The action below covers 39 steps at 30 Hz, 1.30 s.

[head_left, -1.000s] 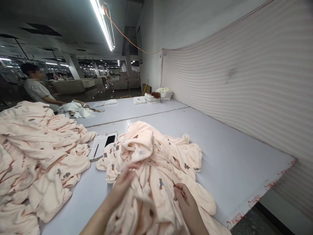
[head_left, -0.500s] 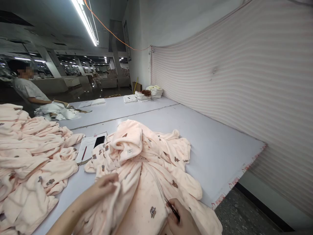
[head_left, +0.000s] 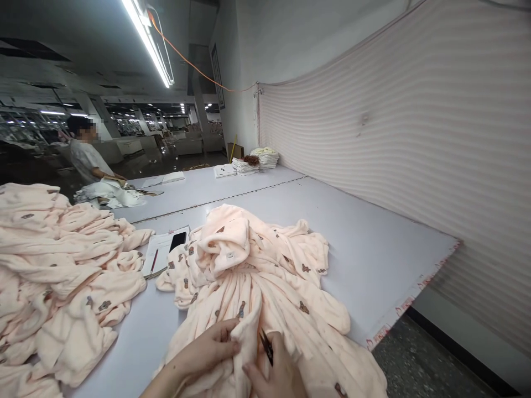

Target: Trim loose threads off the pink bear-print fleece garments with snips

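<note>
A pale pink plush garment (head_left: pixel 290 298) with small brown animal prints lies gathered in folds before me, a small white label showing near its upper part. My left hand (head_left: pixel 213 348) pinches a raised fold of it between thumb and fingers. Close by on the right, my right hand (head_left: pixel 276 367) is closed around small dark thread snips (head_left: pixel 266 347), whose tip points up and away beside that fold. The thumb of this hand is near the cloth; whether it also grips the fabric I cannot tell.
Left lies a large heap of similar pink garments (head_left: pixel 62 276). Between the heaps are papers (head_left: pixel 157 243) with a pen (head_left: pixel 155 260) and a black phone (head_left: pixel 178 241). Folded white stacks (head_left: pixel 245 166) stand far back. A person (head_left: pixel 89 149) is by white cloth (head_left: pixel 110 193). Striped fabric (head_left: pixel 373 138) covers the right wall.
My left hand has moved right and now lifts a fold near the middle of the garment. My right hand has shifted slightly left, bringing the snips beside it. The view has turned a little left.
</note>
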### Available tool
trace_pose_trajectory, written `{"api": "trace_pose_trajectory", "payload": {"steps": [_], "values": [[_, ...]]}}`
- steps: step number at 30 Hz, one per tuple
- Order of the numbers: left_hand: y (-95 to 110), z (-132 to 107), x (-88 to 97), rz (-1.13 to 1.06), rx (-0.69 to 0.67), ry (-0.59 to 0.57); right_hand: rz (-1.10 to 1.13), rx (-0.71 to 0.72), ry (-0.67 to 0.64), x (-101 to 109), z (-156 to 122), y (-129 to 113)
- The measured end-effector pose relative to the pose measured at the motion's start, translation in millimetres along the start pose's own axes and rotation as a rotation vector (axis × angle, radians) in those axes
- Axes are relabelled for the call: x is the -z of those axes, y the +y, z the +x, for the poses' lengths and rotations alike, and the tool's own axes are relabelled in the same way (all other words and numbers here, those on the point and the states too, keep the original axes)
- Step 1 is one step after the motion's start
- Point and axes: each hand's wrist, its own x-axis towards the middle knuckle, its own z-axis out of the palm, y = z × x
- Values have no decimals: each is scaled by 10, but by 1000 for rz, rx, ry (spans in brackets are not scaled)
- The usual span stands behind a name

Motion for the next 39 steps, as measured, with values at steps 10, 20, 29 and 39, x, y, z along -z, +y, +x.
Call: {"api": "trace_pose_trajectory", "payload": {"steps": [10,20,29,39], "values": [[-243,-124,70,-536,-44,186,-37,111,-82,169,74,-240],[-207,-156,80,-636,-47,150,-109,91,-155,210,85,-601],[-165,-182,332,-395,110,181,-48,61,53,49,115,-417],[-213,-142,368,-630,142,97,-72,141,-65,175,123,-619]]}}
